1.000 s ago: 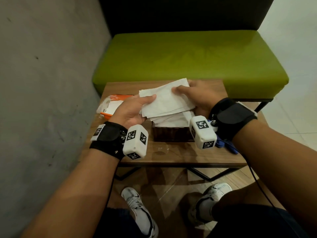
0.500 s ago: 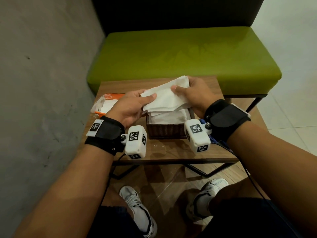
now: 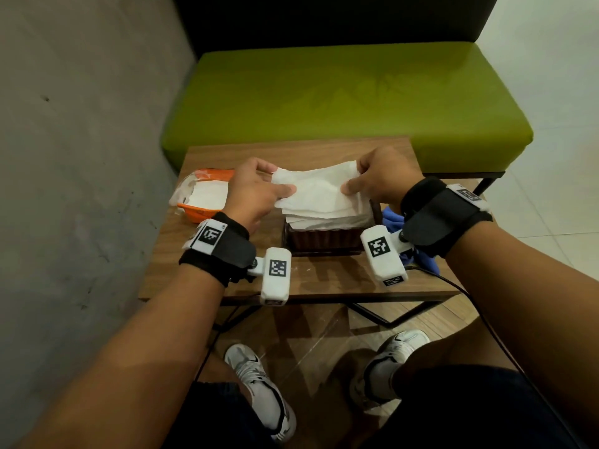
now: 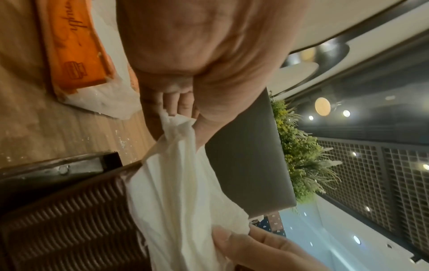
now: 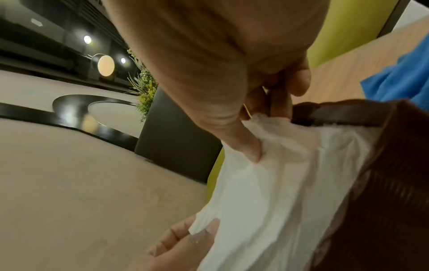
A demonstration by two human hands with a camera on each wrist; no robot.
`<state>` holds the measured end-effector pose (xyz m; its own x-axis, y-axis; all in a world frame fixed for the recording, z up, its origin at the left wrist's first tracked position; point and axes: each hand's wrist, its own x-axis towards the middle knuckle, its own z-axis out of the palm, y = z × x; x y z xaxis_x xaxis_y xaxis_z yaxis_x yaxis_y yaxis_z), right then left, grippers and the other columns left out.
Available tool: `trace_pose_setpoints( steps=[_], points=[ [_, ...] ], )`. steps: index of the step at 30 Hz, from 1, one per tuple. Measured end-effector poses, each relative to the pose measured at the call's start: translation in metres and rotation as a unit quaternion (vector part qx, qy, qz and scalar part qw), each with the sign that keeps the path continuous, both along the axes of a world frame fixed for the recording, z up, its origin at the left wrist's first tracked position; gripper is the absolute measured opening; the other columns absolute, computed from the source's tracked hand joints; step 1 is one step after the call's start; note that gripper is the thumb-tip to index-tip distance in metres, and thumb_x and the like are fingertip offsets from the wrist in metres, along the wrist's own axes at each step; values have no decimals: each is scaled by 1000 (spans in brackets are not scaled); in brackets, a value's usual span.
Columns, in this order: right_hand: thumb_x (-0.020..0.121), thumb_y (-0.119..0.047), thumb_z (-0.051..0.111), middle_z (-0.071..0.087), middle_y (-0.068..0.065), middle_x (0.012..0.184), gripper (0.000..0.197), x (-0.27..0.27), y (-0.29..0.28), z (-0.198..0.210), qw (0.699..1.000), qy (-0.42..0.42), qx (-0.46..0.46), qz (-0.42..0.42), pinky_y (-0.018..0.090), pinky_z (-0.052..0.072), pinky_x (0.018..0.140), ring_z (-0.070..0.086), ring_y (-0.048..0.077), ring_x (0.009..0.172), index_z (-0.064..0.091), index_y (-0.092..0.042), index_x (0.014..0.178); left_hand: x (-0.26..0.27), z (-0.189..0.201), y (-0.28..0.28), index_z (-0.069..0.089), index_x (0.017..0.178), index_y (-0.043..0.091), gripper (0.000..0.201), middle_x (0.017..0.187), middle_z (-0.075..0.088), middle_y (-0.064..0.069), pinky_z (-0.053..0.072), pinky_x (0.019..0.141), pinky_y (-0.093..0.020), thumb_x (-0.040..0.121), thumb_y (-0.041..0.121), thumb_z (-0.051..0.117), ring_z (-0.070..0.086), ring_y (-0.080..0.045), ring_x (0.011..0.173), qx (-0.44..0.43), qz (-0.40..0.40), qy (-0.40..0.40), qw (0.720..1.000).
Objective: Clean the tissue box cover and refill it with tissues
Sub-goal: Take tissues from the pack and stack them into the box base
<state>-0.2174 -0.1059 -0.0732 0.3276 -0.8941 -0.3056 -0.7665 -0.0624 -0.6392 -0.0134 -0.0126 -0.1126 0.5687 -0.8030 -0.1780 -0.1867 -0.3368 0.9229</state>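
Note:
A dark brown ribbed tissue box cover (image 3: pixel 324 240) (image 4: pixel 69 220) (image 5: pixel 383 183) stands on the small wooden table (image 3: pixel 311 280). A stack of white tissues (image 3: pixel 319 197) (image 4: pixel 185 192) (image 5: pixel 267 183) lies across its open top, sticking out above the rim. My left hand (image 3: pixel 259 192) (image 4: pixel 181 113) pinches the stack's left end between thumb and fingers. My right hand (image 3: pixel 376 179) (image 5: pixel 260 139) pinches the right end the same way. The inside of the cover is hidden under the tissues.
An orange tissue packet (image 3: pixel 204 197) (image 4: pixel 74 45), torn open, lies left of the cover. A blue cloth (image 3: pixel 418 251) (image 5: pixel 399 82) sits at the cover's right. A green bench (image 3: pixel 340 102) stands behind the table, a grey wall (image 3: pixel 81 140) to the left.
Both hands shifted from the top of the stack to its two ends and now pinch them. The stack lies flatter and squarer over the cover.

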Motion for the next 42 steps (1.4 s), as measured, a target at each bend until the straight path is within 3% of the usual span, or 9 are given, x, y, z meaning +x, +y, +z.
trace_pose_setpoints(
  steps=[4, 8, 11, 17, 23, 27, 31, 35, 42],
  points=[
    [82, -22, 84, 55, 3, 67, 34, -4, -2, -1, 997, 79, -22, 8, 27, 35, 52, 51, 19, 64, 58, -13, 62, -5, -4, 0, 67, 98, 16, 37, 88, 62, 1, 60, 81, -41, 74, 10, 95, 61, -18, 80, -6, -37, -38, 999],
    [81, -31, 83, 62, 9, 81, 28, -3, -5, -1, 990, 138, -40, 10, 32, 45, 75, 58, 29, 89, 64, -10, 78, -9, -5, -1, 71, 94, 13, 29, 81, 66, 3, 61, 71, -40, 76, 12, 94, 64, -18, 76, 0, -67, -70, 995],
    [82, -23, 84, 63, 10, 79, 25, 0, -4, -4, 991, 136, 1, 7, 28, 45, 59, 60, 28, 80, 66, -5, 85, -11, -4, -2, 74, 97, 8, 29, 80, 63, 5, 54, 68, -30, 77, 15, 94, 60, -14, 73, 11, -80, -104, 991],
    [84, -16, 84, 69, 15, 87, 24, 8, 0, -14, 994, 105, 36, 10, 33, 54, 60, 66, 30, 77, 68, -1, 94, 0, -5, -3, 74, 89, 8, 27, 71, 58, 7, 47, 65, -26, 77, 19, 95, 56, -15, 68, 56, -67, -149, 985],
    [87, -18, 79, 70, 13, 101, 29, 11, 0, -21, 987, 143, -47, 51, 33, 53, 73, 68, 33, 95, 69, -4, 110, 1, -10, -1, 66, 106, 19, 43, 120, 44, -5, 46, 87, -29, 76, 26, 96, 54, -24, 102, 100, -100, -242, 960],
    [88, -20, 74, 59, 14, 113, 25, 8, 1, -23, 975, 171, -116, 83, 42, 54, 85, 60, 36, 109, 65, -10, 108, -3, -11, 2, 59, 105, 22, 42, 123, 37, -4, 53, 96, -41, 79, 16, 92, 52, -28, 114, 61, -124, -255, 957],
    [87, -15, 71, 49, 14, 124, 21, 3, 1, -23, 963, 141, -215, 87, 46, 49, 94, 46, 38, 117, 63, -18, 106, 3, -11, 1, 75, 120, 33, 41, 134, 47, -5, 44, 112, -43, 82, 35, 91, 47, -30, 132, 140, -200, -248, 938],
    [77, -34, 86, 56, 4, 118, 30, -1, -1, -24, 965, 191, -115, 135, 38, 46, 94, 51, 33, 113, 69, -34, 102, 6, -7, -1, 70, 140, 26, 64, 144, 63, -3, 45, 102, -30, 81, 40, 91, 59, -25, 129, 170, -233, -256, 923],
    [81, -28, 86, 66, 8, 126, 41, -1, -2, -34, 970, 179, -83, 142, 32, 48, 85, 61, 25, 109, 73, -25, 120, 5, -8, -4, 64, 144, 29, 74, 140, 65, -2, 49, 111, -45, 78, 41, 94, 58, -29, 130, 222, -253, -283, 898]
  ],
)
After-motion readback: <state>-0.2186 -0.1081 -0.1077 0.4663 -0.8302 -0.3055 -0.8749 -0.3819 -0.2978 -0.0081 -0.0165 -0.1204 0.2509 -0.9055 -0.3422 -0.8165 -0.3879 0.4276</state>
